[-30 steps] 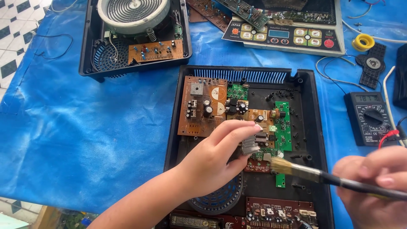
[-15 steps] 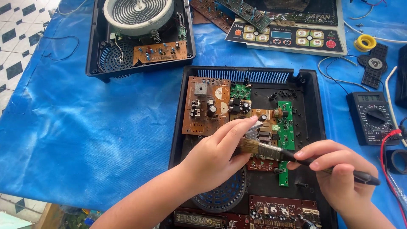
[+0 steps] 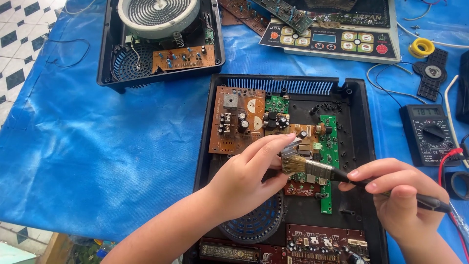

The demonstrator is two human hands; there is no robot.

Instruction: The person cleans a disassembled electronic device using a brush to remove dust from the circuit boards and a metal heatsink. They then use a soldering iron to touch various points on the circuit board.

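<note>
While I watch from the head camera, my right hand (image 3: pixel 400 195) at the lower right of the frame pinches the dark handle of a small paintbrush (image 3: pixel 317 170), fingers curled tight around it. The bristles point left and lie just beside the fingertips of my left hand (image 3: pixel 249 171), which comes up from the bottom centre. That left hand is cupped, its fingers pressed onto a small grey component (image 3: pixel 294 144) near the middle of the frame; I cannot tell whether it pinches the part or only steadies it. Both hands work over the open black cooker base (image 3: pixel 356 127) that fills the centre and lower centre. Inside it I see a brown circuit board (image 3: pixel 238 119) at its upper left, a narrow green board (image 3: pixel 329 146) to the right of the brush, and a round blue fan grille (image 3: pixel 256 222) below my left palm. A second opened cooker with a white coil (image 3: pixel 159 14) sits at the upper left, a control panel (image 3: pixel 334 41) at the top centre, and a black multimeter (image 3: pixel 430 133) at the right edge, all on a blue tarp (image 3: pixel 97 146)
</note>
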